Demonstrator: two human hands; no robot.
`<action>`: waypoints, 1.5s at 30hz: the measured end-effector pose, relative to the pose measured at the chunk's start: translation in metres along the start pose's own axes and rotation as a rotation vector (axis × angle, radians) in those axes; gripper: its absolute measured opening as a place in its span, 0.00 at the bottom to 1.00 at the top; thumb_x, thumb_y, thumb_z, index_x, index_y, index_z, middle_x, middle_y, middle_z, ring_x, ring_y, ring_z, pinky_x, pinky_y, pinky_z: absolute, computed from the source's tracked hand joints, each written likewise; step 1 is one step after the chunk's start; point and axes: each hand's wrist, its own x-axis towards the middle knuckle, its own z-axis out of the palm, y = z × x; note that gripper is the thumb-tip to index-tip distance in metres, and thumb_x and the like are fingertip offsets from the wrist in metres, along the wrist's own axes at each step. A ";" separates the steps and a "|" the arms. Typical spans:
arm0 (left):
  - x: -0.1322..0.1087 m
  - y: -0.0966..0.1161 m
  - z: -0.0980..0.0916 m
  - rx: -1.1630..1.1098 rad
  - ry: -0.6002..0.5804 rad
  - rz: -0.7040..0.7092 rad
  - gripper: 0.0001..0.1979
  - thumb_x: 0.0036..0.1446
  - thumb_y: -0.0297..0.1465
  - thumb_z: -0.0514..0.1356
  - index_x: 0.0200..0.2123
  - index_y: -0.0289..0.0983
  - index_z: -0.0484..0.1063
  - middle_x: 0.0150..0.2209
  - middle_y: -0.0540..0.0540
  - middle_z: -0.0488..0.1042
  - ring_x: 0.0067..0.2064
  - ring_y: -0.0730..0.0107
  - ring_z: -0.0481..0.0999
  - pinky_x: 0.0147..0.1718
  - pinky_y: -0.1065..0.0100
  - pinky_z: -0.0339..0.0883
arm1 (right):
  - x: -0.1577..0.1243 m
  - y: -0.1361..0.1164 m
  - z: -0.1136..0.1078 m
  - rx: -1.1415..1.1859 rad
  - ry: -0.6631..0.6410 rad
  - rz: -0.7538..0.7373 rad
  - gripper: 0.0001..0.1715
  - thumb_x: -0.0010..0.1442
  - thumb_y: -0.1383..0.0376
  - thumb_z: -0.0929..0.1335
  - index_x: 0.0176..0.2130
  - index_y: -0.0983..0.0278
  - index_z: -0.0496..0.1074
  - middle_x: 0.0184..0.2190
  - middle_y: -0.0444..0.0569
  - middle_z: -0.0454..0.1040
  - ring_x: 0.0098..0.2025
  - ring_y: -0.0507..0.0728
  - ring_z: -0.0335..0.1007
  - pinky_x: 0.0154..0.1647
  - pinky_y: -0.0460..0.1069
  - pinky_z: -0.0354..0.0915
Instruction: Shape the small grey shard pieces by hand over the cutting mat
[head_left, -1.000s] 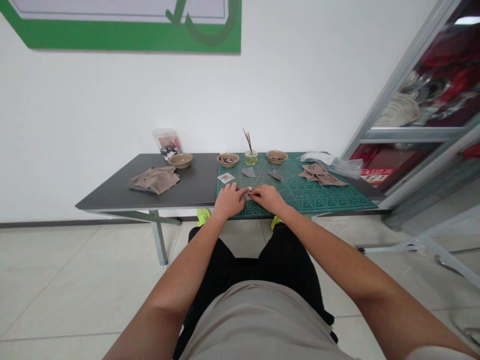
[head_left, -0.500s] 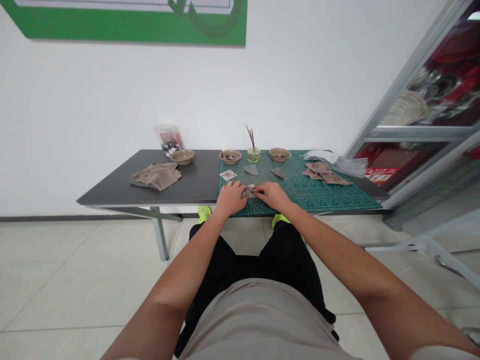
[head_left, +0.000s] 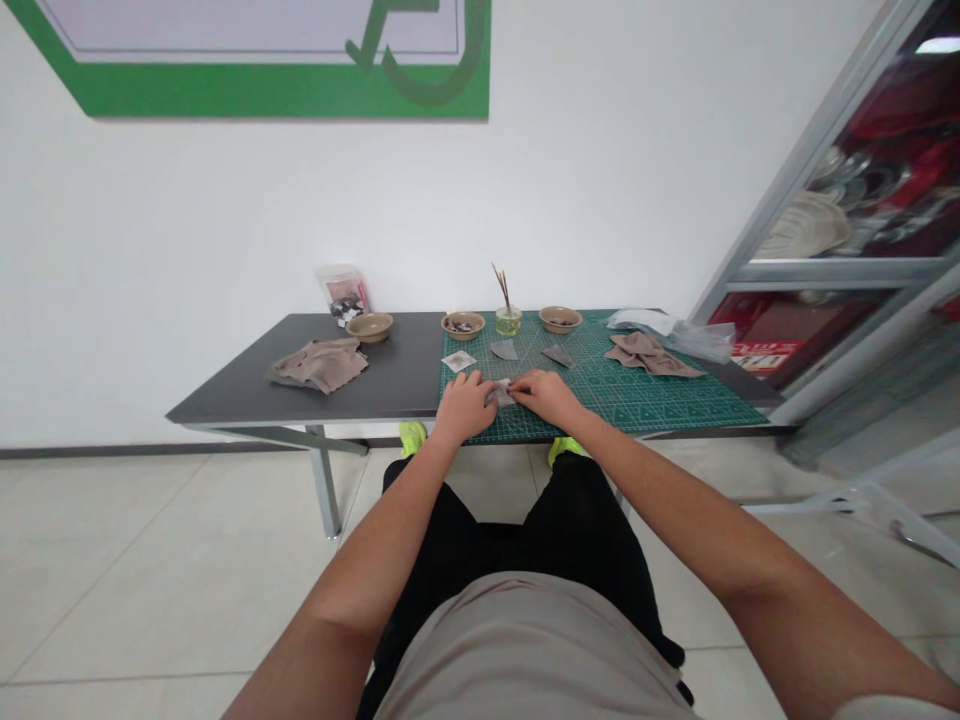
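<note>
A small whitish, crumpled-looking piece (head_left: 502, 393) lies between my two hands near the front edge of the green cutting mat (head_left: 637, 400); its exact kind is too small to make out. My left hand (head_left: 465, 405) is closed at its left side, the fingertips curled against it. From the right, my right hand (head_left: 550, 397) pinches its edge with thumb and fingers. Just beyond my left hand rests a white square card (head_left: 459, 361) with a brownish mark. Two grey flat pieces, one rounded (head_left: 504, 349) and one pointed (head_left: 557, 356), lie farther back on the mat.
Along the back stand three tan bowls (head_left: 370, 327), two holding small dark bits, a glass jar with sticks (head_left: 508, 320) and a clear bag (head_left: 345, 296). Brown cloths lie left (head_left: 321, 365) and right (head_left: 651, 355), with plastic wrapping (head_left: 675, 330) behind the right one.
The view has tipped slightly upward, so the table sits lower in the picture. Both hands remain at the whitish piece, with only slight finger movement.
</note>
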 end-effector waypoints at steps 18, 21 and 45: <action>-0.001 0.001 -0.004 0.000 -0.008 -0.022 0.17 0.62 0.37 0.52 0.51 0.42 0.71 0.47 0.42 0.70 0.52 0.55 0.66 0.48 0.57 0.63 | 0.012 -0.014 0.009 -0.029 0.022 -0.007 0.11 0.61 0.68 0.68 0.39 0.62 0.81 0.40 0.50 0.82 0.46 0.58 0.75 0.52 0.50 0.65; -0.001 0.002 -0.004 -0.015 -0.005 -0.026 0.17 0.62 0.37 0.53 0.51 0.41 0.71 0.48 0.42 0.70 0.52 0.55 0.66 0.48 0.57 0.63 | 0.003 -0.013 0.008 -0.003 0.017 -0.037 0.11 0.61 0.68 0.69 0.40 0.61 0.81 0.43 0.49 0.81 0.47 0.58 0.75 0.52 0.50 0.65; 0.004 -0.005 -0.005 -0.063 -0.061 -0.073 0.21 0.59 0.30 0.51 0.54 0.45 0.73 0.49 0.43 0.72 0.53 0.56 0.66 0.49 0.57 0.64 | 0.018 -0.017 0.006 -0.061 -0.039 -0.014 0.12 0.62 0.67 0.68 0.42 0.63 0.81 0.42 0.51 0.81 0.47 0.59 0.75 0.51 0.50 0.65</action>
